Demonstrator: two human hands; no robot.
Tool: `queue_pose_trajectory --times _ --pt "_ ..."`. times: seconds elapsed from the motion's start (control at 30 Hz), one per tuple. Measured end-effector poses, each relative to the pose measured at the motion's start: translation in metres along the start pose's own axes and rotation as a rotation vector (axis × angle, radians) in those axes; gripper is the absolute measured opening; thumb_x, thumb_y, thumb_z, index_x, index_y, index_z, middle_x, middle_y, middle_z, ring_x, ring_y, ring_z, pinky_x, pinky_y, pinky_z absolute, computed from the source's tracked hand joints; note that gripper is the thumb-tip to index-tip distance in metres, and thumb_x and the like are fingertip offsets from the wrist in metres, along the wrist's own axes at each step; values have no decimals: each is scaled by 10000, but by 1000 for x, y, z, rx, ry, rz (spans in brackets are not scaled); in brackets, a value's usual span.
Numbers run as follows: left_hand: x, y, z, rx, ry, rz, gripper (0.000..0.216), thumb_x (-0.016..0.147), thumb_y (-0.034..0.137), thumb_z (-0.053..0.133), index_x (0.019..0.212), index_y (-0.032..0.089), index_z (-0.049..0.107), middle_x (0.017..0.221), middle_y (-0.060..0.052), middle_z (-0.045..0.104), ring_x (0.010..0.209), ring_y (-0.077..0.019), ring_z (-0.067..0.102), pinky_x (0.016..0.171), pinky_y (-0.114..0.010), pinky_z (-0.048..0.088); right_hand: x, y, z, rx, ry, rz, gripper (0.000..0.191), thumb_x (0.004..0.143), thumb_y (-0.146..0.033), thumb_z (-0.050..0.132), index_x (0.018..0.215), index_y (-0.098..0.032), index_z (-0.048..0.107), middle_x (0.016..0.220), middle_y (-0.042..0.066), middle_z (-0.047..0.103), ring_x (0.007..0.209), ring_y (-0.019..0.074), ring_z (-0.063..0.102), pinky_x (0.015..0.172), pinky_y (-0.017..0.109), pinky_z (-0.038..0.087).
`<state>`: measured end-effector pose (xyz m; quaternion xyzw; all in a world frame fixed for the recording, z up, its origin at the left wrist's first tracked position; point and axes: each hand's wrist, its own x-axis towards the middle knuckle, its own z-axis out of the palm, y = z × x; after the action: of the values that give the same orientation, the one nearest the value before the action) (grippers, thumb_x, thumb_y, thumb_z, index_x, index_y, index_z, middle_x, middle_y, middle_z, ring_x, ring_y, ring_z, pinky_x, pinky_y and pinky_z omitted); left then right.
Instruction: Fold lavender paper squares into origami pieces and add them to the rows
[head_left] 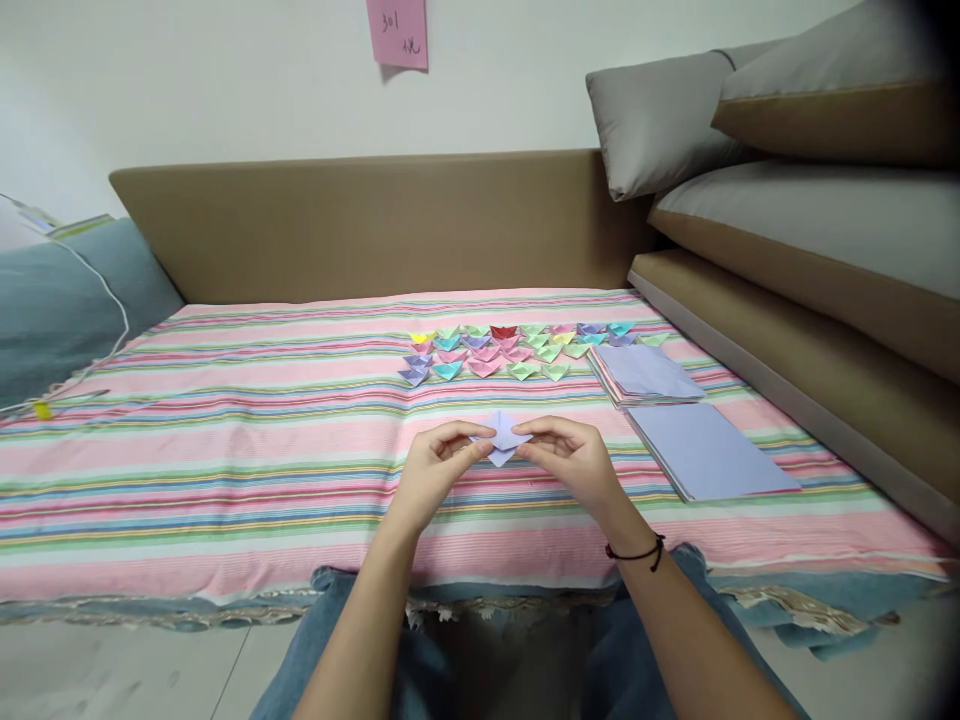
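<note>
Between my two hands is a small folded piece of lilac paper [501, 431], held above the striped cloth. My left hand [444, 458] pinches its left side between thumb and fingers. On the opposite side my right hand [570, 453] pinches the paper the same way, a dark cord bracelet [636, 555] round that wrist. One pointed flap stands up in the middle and another points down below the fingertips. Beyond the hands, several small folded paper boats [484, 368] in many colours sit in rows on the cloth.
To the right lie a stack of coloured paper sheets [649, 372] and a second lilac-topped stack [712, 452]. Grey and brown cushions [810, 220] are piled along the right side. A brown backrest [375, 230] closes off the back. A white cable [105, 285] runs at the left.
</note>
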<state>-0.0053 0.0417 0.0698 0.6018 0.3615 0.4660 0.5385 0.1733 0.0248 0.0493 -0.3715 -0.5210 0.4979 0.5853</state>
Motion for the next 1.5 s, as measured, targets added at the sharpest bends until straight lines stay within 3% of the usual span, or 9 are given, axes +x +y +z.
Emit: queue_pose_trajectory --times 0.13,0.3,0.47,0.63,0.87,1.03,1.23,1.5 --pt "-1 -2 1 -6 4 14 192 713 296 694 841 152 687 813 -43 678 731 -145 624 693 -258 505 -1 1 0 -53 4 -42 188 657 -310 744 821 -221 720 809 38 713 769 223 677 742 389 561" --pt "-4 -2 3 -48 -90 49 377 686 241 720 1051 192 642 984 -67 661 873 -182 615 772 -294 493 -1 -2 0 -145 36 -128 117 689 -288 718 797 -244 735 815 38 712 788 223 667 721 374 561" --pt "-3 -2 6 72 -47 97 153 712 256 691 833 166 717 906 -79 648 867 -196 601 726 -278 487 0 -4 1 -254 1 -233 76 702 -261 698 763 -265 744 795 48 712 773 233 655 675 378 557" --pt "-4 -8 15 110 146 144 118 725 259 677 644 174 690 723 -37 635 759 -169 585 674 -258 450 -1 1 8 -218 75 -227 73 676 -238 720 742 -260 742 794 48 709 776 235 650 683 374 547" --pt "-5 -7 22 87 170 164 126 728 245 672 626 172 678 752 -39 643 775 -162 585 693 -255 451 -5 8 16 -35 172 -110 73 663 -253 737 732 -236 718 766 26 707 731 207 658 700 361 547" --pt "-5 -4 18 26 179 110 102 662 245 727 692 157 686 730 -29 656 687 -153 605 614 -252 489 -5 6 15 -49 207 -115 47 689 -261 715 699 -220 694 727 28 700 711 201 654 680 346 542" --pt "-4 -4 8 -17 234 133 114 622 213 761 664 137 686 735 -51 697 743 -184 654 700 -287 544 -4 6 12 -22 258 -93 80 675 -271 725 703 -209 683 719 30 696 700 195 653 657 326 540" --pt "-3 -2 13 -69 256 99 144 562 187 792 632 138 676 693 -26 683 662 -147 646 622 -236 550 -4 6 15 -4 243 -116 75 664 -260 731 660 -200 686 698 29 696 665 172 640 621 292 534"
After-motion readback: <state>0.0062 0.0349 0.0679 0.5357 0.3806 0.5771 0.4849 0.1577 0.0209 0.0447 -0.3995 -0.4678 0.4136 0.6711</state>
